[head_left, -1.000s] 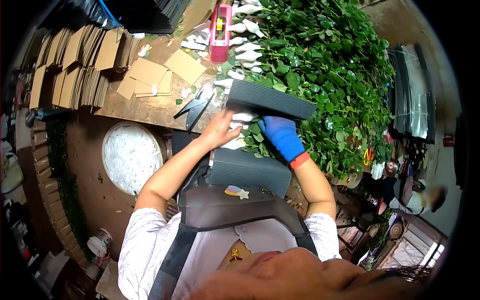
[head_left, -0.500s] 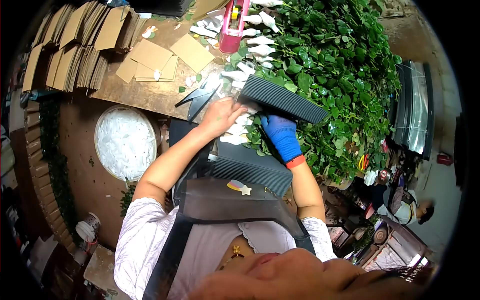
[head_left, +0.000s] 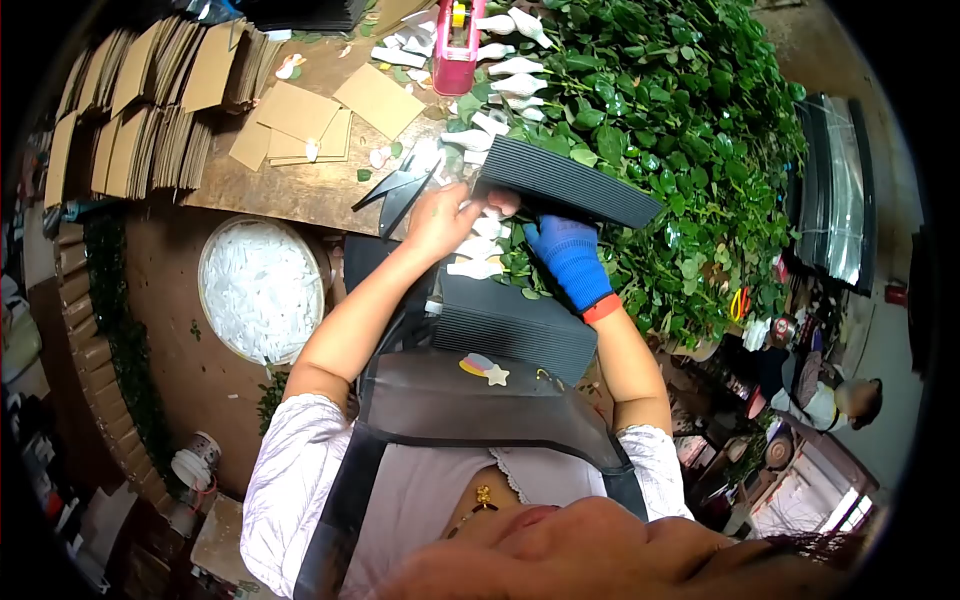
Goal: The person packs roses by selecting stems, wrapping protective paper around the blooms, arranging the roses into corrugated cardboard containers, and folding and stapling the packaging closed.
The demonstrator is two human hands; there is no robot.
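Observation:
My bare left hand [head_left: 440, 220] is at the left end of a black ridged board [head_left: 570, 180], beside netted white flower heads [head_left: 482, 247]. Its fingers are bent together; what they hold, if anything, is hidden. A pinkish shape [head_left: 505, 200] shows beside the fingertips, too small to name. My right hand [head_left: 565, 250] wears a blue knitted glove and reaches under the board among leafy stems [head_left: 520, 262]. Its thumb shows, but the other fingers are mostly hidden. Nearer my body lies another black ridged board [head_left: 515, 325].
A pink tape dispenser [head_left: 456, 60] and cardboard pieces [head_left: 380, 102] lie on the wooden table [head_left: 230, 185]. Green foliage [head_left: 690, 150] is heaped at the right. A round tub [head_left: 262, 290] of white pieces stands below left. Another person [head_left: 820, 395] is at far right.
My left hand has shifted slightly, and a pinkish shape now shows beside its fingertips. The gloved right hand stays under the board. The whole view has shifted a little.

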